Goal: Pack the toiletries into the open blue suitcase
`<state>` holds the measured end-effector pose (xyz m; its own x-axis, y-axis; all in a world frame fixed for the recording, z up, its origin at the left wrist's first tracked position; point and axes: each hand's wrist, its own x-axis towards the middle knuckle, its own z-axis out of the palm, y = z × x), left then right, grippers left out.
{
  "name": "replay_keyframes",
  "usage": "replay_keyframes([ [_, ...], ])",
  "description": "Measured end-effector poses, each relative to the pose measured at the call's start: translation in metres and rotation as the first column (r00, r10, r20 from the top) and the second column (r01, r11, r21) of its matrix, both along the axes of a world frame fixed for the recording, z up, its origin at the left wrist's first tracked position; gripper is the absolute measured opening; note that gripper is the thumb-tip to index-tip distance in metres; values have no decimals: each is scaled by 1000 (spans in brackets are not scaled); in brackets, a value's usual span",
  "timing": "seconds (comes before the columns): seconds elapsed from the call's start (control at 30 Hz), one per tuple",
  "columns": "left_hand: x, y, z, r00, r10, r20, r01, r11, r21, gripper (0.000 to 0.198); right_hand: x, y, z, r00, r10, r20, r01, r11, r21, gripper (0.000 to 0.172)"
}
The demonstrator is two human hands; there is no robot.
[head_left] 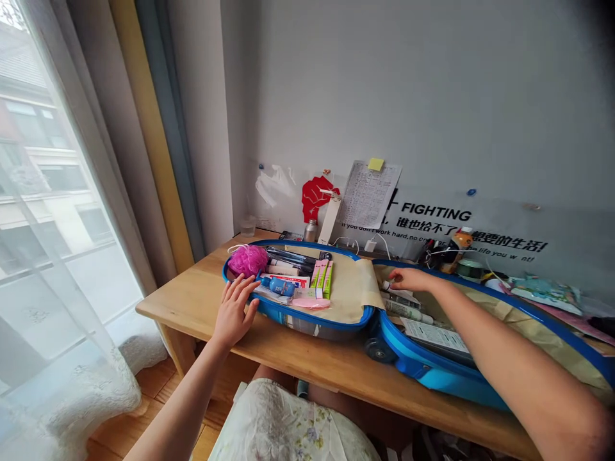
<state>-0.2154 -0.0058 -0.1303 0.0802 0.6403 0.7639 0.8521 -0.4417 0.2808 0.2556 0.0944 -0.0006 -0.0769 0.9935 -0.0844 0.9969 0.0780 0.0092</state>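
Note:
A blue suitcase (312, 322) lies spread open in two halves on a wooden desk. My left hand (237, 308) rests at the front left rim of the left half, fingers spread and holding nothing. Close to its fingertips are a blue bottle (281, 286) and a pink mesh bath puff (247, 259). Beside them lie a pink comb-like piece (311, 303) and several green-and-pink slim boxes (320, 279). My right hand (408, 279) reaches into the right half, its fingers closed at a white-capped tube (387, 285). Another pale tube (408, 312) lies just below.
Behind the suitcase stand a metal bottle (311, 230), a white upright lamp-like bar (330, 219) and an orange-labelled bottle (459, 246). White cables (384, 243) run along the wall. A curtain (139, 128) hangs left, and the desk's front edge (192, 330) is near my lap.

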Motion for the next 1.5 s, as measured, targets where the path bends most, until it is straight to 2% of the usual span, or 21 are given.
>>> replay_keyframes([
  [0.13, 0, 0, 0, 1000, 1, -9, -1, 1000, 16, 40, -3, 2, -17, 998, 5, 57, -3, 1000, -19, 21],
  [0.27, -1, 0, 0, 1000, 3, -20, -2, 1000, 12, 40, -9, 1, -21, 996, 10, 83, -10, 1000, 5, 18],
  [0.37, -1, 1, 0, 1000, -2, -21, 2, 1000, 7, 40, -10, -3, -10, 998, -15, 68, 10, 997, 72, 15],
  [0.47, 0, 1, 0, 1000, -10, -18, 10, 1000, 11, 40, -10, -6, 16, 996, -83, 22, 76, 975, 210, 25],
  [0.5, 0, 1, 0, 1000, -10, -16, 10, 1000, 14, 40, -12, -6, 26, 994, -99, -37, 105, 957, 269, 29],
  [0.57, 1, 0, 0, 1000, -6, -10, 7, 1000, 17, 39, -21, -4, 43, 964, -78, -255, 171, 915, 367, 37],
  [0.67, 2, 0, 0, 1000, -4, -3, 4, 1000, 18, 39, -53, 6, 53, 829, 57, -556, 195, 902, 384, 37],
  [0.73, 2, 0, 0, 1000, -4, 1, 4, 1000, 17, 39, -86, 15, 47, 786, 126, -605, 126, 926, 356, 32],
  [0.83, 1, 0, 0, 1000, -12, 1, 12, 1000, 14, 39, -144, 31, 27, 760, 194, -620, 23, 946, 324, 27],
  [0.97, 1, -1, 0, 1000, -19, 7, 19, 1000, 10, 38, -213, 51, -3, 768, 248, -590, -69, 948, 309, 21],
  [1.07, 2, -1, 1, 1000, -19, 3, 19, 1000, -3, 38, -248, 62, -20, 787, 256, -561, -89, 948, 307, 16],
  [1.2, 1, -1, 0, 1000, -23, 0, 23, 1000, -4, 39, -267, 69, -36, 823, 247, -512, -109, 953, 284, 14],
  [1.3, 2, -1, 0, 1000, -21, 6, 21, 1000, -8, 38, -267, 69, -45, 849, 242, -469, -124, 955, 269, 22],
  [1.4, 2, -2, 0, 1000, -26, 9, 26, 999, -21, 39, -265, 67, -47, 867, 256, -427, -153, 954, 260, 27],
  [1.5, 2, -2, 1, 999, -34, 11, 35, 999, -40, 39, -264, 65, -44, 871, 290, -396, -197, 945, 259, 23],
])
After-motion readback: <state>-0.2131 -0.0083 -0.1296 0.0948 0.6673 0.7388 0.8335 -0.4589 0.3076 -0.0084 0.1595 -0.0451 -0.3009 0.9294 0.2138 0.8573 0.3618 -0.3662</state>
